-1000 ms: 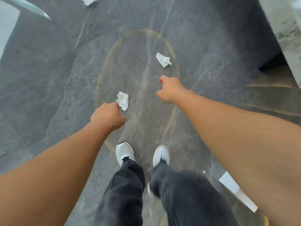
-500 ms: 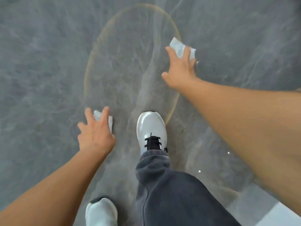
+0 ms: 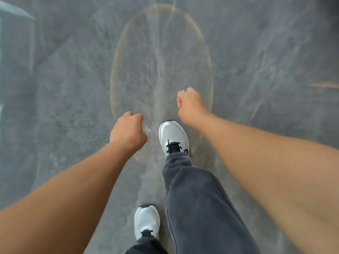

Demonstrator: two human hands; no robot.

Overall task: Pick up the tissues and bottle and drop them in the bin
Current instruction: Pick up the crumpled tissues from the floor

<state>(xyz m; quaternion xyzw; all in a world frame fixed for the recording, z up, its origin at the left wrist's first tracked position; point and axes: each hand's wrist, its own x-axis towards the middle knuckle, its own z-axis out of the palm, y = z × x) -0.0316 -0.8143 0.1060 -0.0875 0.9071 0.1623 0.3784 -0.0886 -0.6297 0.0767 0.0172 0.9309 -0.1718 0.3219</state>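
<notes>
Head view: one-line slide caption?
Both fists closed over grey marble floor: left hand clutching a tissue, right hand with white barely showing, white shoe stepping forward.

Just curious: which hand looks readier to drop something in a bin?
Probably the left hand: white tissue pokes from its fist. The right hand is fisted too, its contents hidden. No bin shows.

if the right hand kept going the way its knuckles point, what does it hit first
Probably only the grey stone floor: the closed right hand points ahead over bare tiles, with nothing else visible there. Depth is unclear.
</notes>
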